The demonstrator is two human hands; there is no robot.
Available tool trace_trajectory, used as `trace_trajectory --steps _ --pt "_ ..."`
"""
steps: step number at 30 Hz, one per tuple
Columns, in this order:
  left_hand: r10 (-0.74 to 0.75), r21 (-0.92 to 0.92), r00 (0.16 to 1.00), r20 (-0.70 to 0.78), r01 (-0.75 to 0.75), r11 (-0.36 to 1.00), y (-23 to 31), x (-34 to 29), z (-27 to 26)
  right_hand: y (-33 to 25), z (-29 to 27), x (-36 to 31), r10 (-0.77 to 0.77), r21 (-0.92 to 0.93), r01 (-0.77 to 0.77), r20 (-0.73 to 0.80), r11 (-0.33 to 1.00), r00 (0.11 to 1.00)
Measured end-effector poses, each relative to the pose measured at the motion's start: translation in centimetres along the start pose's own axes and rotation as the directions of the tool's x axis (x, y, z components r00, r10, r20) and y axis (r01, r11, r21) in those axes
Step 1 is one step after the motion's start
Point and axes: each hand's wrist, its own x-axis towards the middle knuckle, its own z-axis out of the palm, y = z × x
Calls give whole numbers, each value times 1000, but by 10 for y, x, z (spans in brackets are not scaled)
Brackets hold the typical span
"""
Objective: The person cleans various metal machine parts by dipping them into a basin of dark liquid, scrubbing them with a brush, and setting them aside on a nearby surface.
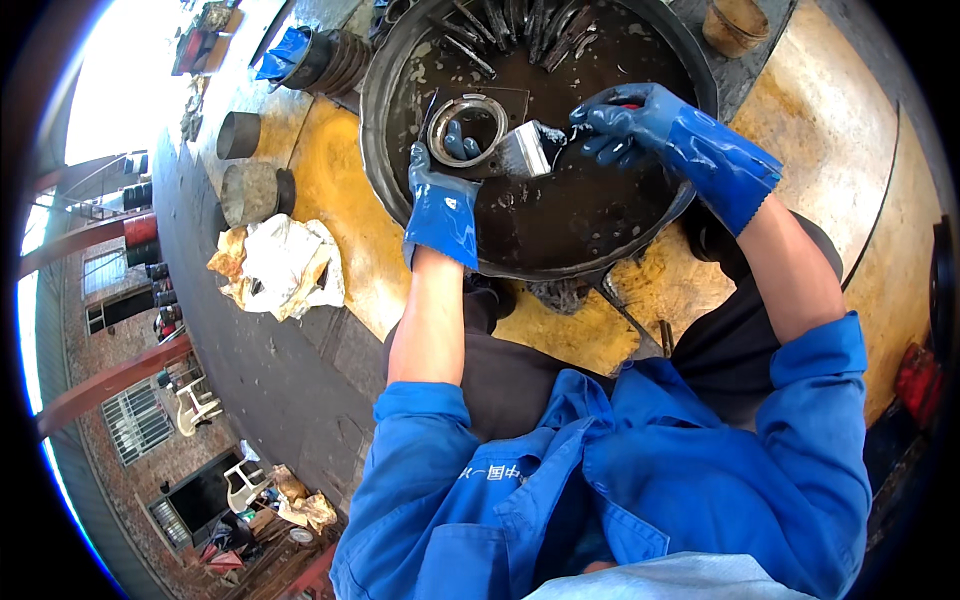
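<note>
Both my hands wear wet blue rubber gloves over a wide, dark round tub (373,150) of dark liquid. My left hand (440,180) is closed on a metal ring (436,126), the thumb outside and the fingertips showing through its opening. My right hand (625,125) curls its fingers at the handle side of a flat paintbrush (535,150). The brush's silvery ferrule shows clearly, and its bristle end points toward the ring's lower right side. Most of the handle is hidden; a small red patch shows in the glove. Dark, stick-like pieces (560,35) lie at the tub's far side.
Stacked dark round containers (335,65) with blue plastic (283,53) stand beyond the tub's left. Nearer are metal cylinders (250,193) and a stained white bundle (285,265). A brown bucket (735,25) is at the far right. Yellow-stained sheeting (560,335) lies beneath the tub.
</note>
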Motion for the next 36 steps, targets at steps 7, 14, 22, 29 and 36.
trace_trajectory --steps 7,14,22,29,36 --pt "-60 -66 998 -26 58 996 -2 1 -4 -4 -34 8 -233 -140 197 -325 970 917" --pt "-114 -240 973 201 162 957 4 1 -4 -1 -19 10 -479 -73 475 -221 877 850" --pt "-15 -29 990 137 19 999 -6 -23 20 -13 -10 -14 -373 90 390 -161 916 914" --pt "-118 79 993 -5 118 990 -11 -49 39 -24 -26 -32 -369 -9 379 -246 926 896" --pt "16 181 1000 -14 -14 983 8 -75 58 -24 -41 -49 -430 -84 426 -307 901 849"
